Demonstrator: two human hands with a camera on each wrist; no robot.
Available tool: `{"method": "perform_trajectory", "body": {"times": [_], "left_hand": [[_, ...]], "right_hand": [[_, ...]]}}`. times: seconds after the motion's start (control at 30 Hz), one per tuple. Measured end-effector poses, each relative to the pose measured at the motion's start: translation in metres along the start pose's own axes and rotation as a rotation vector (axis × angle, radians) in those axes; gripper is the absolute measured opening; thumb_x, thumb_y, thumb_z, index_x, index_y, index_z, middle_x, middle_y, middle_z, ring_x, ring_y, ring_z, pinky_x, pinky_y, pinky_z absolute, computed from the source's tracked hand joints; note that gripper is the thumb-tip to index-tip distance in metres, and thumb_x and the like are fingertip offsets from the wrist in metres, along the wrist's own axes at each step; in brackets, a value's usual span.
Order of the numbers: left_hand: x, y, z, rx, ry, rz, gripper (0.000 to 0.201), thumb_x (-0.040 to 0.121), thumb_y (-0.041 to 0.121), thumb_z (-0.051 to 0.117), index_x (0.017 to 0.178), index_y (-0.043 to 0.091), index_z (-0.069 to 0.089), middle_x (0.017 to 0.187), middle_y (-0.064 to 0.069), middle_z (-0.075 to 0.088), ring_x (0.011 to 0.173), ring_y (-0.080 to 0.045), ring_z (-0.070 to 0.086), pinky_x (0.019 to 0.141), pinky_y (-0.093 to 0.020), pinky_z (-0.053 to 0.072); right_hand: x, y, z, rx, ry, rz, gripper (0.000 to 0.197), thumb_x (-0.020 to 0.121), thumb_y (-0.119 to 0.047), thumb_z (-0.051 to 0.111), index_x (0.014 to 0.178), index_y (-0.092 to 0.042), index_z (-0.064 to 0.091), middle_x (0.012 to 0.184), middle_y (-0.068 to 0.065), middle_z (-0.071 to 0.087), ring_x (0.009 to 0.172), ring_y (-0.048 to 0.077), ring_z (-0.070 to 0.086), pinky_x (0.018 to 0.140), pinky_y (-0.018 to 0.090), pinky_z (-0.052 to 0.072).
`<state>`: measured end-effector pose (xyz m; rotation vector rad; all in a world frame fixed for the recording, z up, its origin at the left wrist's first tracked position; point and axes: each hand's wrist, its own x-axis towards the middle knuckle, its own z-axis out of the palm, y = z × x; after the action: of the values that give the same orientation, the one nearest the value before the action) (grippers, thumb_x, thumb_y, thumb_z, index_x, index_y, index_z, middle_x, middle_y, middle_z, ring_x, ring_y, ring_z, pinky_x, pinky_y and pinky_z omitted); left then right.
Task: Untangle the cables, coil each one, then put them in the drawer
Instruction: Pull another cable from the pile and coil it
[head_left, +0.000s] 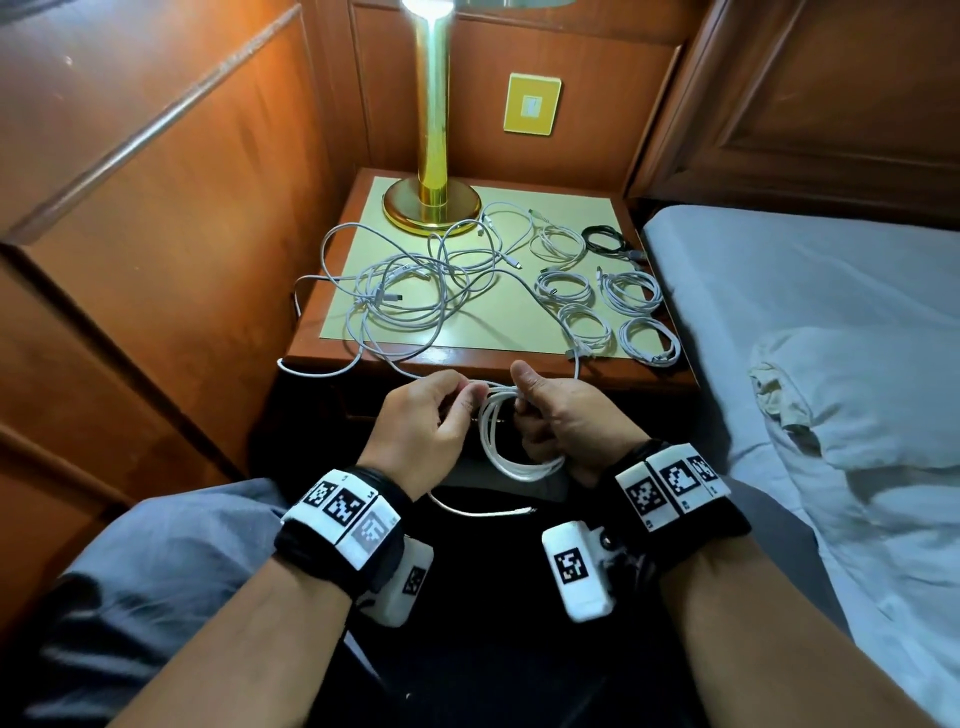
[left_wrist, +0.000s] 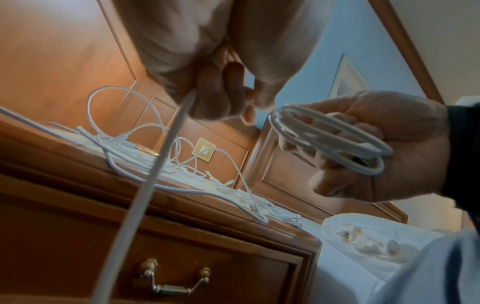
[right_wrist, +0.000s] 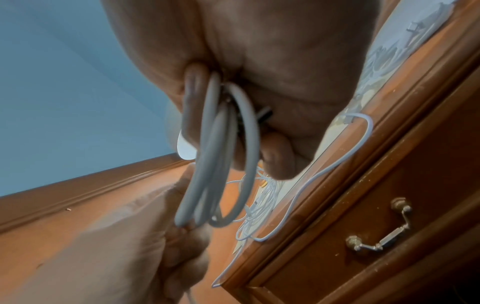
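1. Near the front edge of the nightstand (head_left: 363, 358), held over the lap: one white cable (head_left: 498, 441), partly wound. The right hand (head_left: 561, 415) has its fingers curled through a bundle of several loops, thumb raised; the left wrist view shows the loops lying across the curled fingers (left_wrist: 311, 179).
2. Left hand (head_left: 426, 421): fingertips pressed together, pinching the free run of the same cable just beside the loops. The left wrist view shows the strand (left_wrist: 155, 164) leaving the pinch and passing down close by the lens.
3. Far left of the tabletop: loose tangle of white cables (head_left: 410, 291), with one strand trailing over the left edge and another running off the near edge toward the hands.
4. Far right of the tabletop: five finished white coils (head_left: 628, 286) and one black coil (head_left: 605, 239), lying well apart from the tangle.
5. Drawer (left_wrist: 207, 267), below the tabletop: closed, brass handle (right_wrist: 376, 236) hanging.
6. Brass lamp (head_left: 431, 156): stands at the far left, its base touching a loop of the tangle.
7. Handling, by judgement: the cable looks light, limp and smooth, with some spring in the loops. A coil is best held across all its turns at one point, and the free run taken close to the bundle. Connector ends are the snag points.
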<state>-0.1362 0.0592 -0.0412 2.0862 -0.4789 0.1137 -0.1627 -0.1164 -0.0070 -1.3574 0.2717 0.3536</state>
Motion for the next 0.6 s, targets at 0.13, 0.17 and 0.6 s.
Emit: {"method": "perform_trajectory", "body": {"times": [0.13, 0.17, 0.6], "left_hand": [[0.0, 0.0, 0.003, -0.317, -0.183, -0.078, 0.042, 0.093, 0.054, 0.056, 0.082, 0.015, 0.069, 0.069, 0.012, 0.061, 0.066, -0.013, 0.055, 0.067, -0.034, 0.045], [-0.001, 0.0, 0.005, -0.323, -0.208, -0.072, 0.045, 0.09, 0.055, 0.057, 0.081, 0.012, 0.066, 0.07, 0.007, 0.058, 0.066, -0.015, 0.052, 0.067, -0.038, 0.044], [0.006, -0.005, -0.004, -0.2, -0.004, -0.091, 0.04, 0.093, 0.059, 0.052, 0.087, 0.019, 0.056, 0.069, 0.01, 0.052, 0.063, -0.012, 0.048, 0.064, -0.036, 0.042]], "right_hand": [[-0.003, -0.003, 0.0, 0.057, -0.022, -0.029, 0.039, 0.098, -0.039, 0.046, 0.07, -0.013, 0.04, 0.049, -0.003, 0.025, 0.038, 0.007, 0.019, 0.036, 0.015, 0.018], [-0.004, -0.003, 0.001, 0.06, -0.02, -0.035, 0.039, 0.1, -0.038, 0.045, 0.07, -0.012, 0.04, 0.047, -0.003, 0.026, 0.037, 0.006, 0.019, 0.037, 0.015, 0.018], [-0.001, -0.005, 0.001, 0.249, -0.035, -0.075, 0.036, 0.089, -0.041, 0.052, 0.071, -0.012, 0.041, 0.047, -0.005, 0.028, 0.038, 0.008, 0.025, 0.038, 0.016, 0.026]]}}
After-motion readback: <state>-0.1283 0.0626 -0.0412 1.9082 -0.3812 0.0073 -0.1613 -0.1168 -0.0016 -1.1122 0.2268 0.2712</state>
